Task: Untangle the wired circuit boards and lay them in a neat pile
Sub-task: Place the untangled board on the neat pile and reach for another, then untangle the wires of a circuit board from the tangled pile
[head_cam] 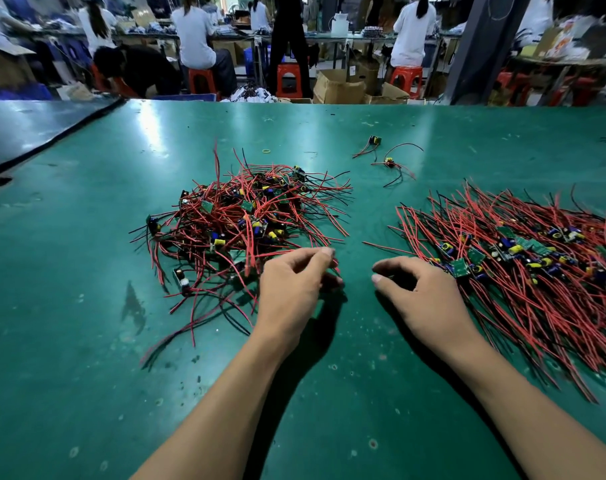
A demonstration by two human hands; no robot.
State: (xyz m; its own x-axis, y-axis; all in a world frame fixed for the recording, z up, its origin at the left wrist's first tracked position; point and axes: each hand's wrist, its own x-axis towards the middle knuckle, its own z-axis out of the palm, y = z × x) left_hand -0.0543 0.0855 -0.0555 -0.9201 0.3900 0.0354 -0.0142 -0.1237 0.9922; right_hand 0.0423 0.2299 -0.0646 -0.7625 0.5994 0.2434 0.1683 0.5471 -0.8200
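A tangled heap of wired circuit boards (246, 220), small green boards with red and black leads, lies left of centre on the green table (86, 341). My left hand (291, 289) is at the heap's near right edge. Its fingers are curled round a red lead, and a green board shows under the palm. To the right, a pile of sorted boards (523, 265) has its leads combed in one direction. My right hand (426, 292) rests at that pile's left edge. The fingers are loosely curved, with nothing visible between them.
Two stray wired parts (376, 142) (389, 164) and a yellow rubber band (266, 151) lie further back on the table. A second table surface (24, 129) adjoins at the far left. Beyond the far edge are people on red stools, cardboard boxes and other benches.
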